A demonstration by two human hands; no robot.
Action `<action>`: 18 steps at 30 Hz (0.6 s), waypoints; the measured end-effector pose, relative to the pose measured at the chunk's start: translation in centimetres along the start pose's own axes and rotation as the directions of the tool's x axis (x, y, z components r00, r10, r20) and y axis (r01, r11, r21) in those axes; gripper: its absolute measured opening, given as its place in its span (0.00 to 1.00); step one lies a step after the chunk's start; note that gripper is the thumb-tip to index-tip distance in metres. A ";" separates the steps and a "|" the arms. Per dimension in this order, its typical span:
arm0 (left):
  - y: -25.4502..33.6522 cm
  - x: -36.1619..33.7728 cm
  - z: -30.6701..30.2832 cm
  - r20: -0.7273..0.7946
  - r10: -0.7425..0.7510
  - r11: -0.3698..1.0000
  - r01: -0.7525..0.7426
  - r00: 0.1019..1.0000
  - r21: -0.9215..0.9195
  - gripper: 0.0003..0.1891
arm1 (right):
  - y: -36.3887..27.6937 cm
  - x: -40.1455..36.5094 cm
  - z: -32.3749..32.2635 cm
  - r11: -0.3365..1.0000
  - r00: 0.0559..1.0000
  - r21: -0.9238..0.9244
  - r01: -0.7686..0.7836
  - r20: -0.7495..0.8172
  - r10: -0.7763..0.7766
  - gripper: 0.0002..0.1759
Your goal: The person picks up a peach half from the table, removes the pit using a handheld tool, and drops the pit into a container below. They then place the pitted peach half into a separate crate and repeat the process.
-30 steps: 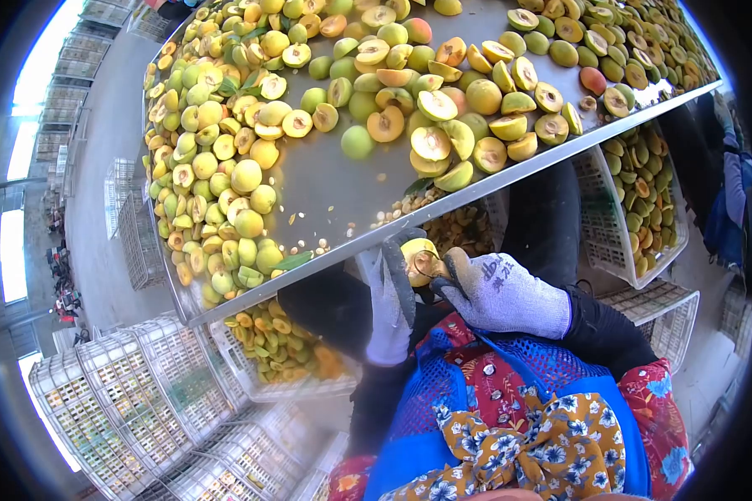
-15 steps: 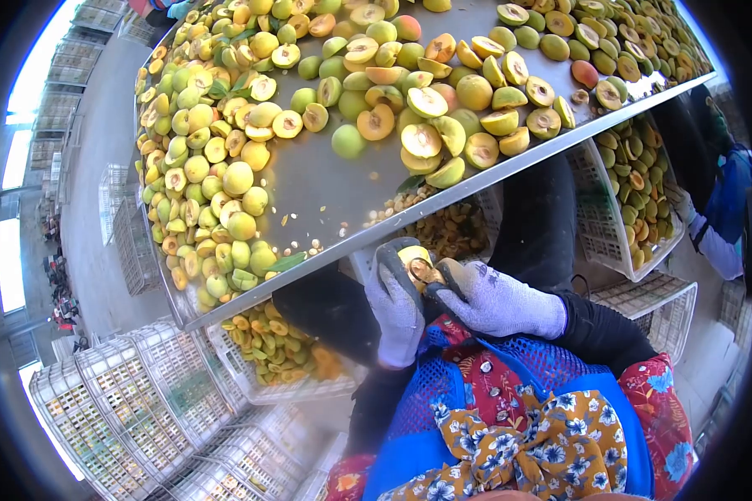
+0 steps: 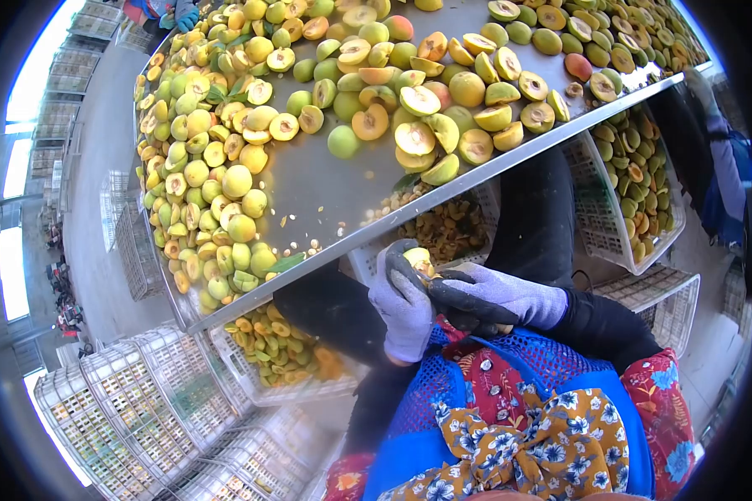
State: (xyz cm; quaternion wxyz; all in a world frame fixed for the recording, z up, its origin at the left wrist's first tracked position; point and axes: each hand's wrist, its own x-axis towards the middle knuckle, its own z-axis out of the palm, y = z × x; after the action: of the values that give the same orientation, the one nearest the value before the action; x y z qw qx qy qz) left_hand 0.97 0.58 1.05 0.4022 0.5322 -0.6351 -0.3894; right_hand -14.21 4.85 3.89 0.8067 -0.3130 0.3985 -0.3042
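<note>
My left hand, in a lilac glove with a dark palm, is closed around a halved apricot in front of my body, just below the table edge. The cut side faces up and towards my right hand. That hand wears a matching glove, and its thumb and fingers press together at the fruit's edge. Whatever lies between those fingers is hidden. Many whole and halved apricots lie on the metal table just beyond my hands.
Beneath the table edge stands a crate of pits and scraps. Crates of apricot halves stand at left and right. Stacked crates are at lower left. Other people are at the far right and top left.
My right hand has turned, its fingers closing lower and tighter against the apricot half. My left hand has tilted the fruit slightly. At far right, the other person's arm has shifted.
</note>
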 end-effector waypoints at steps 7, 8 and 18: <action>-1.1 0.3 -0.3 0.170 -0.041 0.975 0.077 0.985 -0.209 0.18 | 1.2 0.1 -1.3 0.557 0.904 0.715 -0.422 0.382 0.194 0.22; -1.1 0.3 -0.4 0.203 -0.069 0.971 0.112 0.977 -0.210 0.18 | 3.3 0.8 -2.0 0.378 0.858 0.781 -0.497 0.506 0.082 0.21; -1.6 0.2 -0.8 0.447 -0.055 0.797 0.309 0.893 -0.519 0.28 | 4.2 0.6 -1.1 0.224 0.863 0.838 -0.498 0.505 0.028 0.21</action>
State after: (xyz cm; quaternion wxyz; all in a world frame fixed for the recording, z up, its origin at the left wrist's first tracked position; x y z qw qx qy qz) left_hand 2.25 0.14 -0.16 0.3617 0.3513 -0.5010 -0.7034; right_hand -13.82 6.72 -0.01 0.9291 0.2549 0.0155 -0.2674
